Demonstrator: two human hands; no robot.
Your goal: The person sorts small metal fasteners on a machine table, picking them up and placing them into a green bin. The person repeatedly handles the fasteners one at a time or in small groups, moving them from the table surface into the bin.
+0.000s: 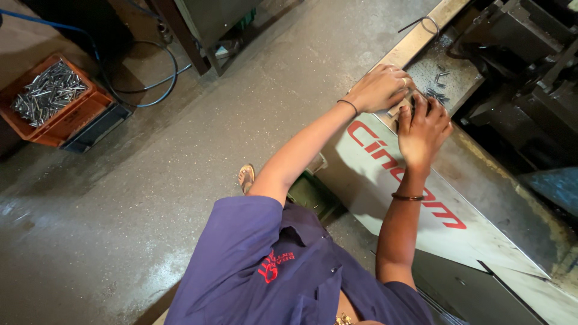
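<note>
My left hand [378,88], with a ring and a dark wrist thread, is curled over the edge of a machine's metal ledge [415,42]. My right hand [421,127], with a bangle at the wrist, meets it fingertip to fingertip. Between them both hands pinch a small bunch of short metal pins [404,102]. More loose pins [438,91] lie on the speckled tray just beyond my fingers. What sits under my palms is hidden.
An orange crate [66,114] full of metal pins stands on the concrete floor at far left, beside a blue hose [153,90]. My sandalled foot [245,178] and a green box [313,194] are below. Dark machine parts [530,66] fill the right. A wire hook [424,23] lies on the ledge.
</note>
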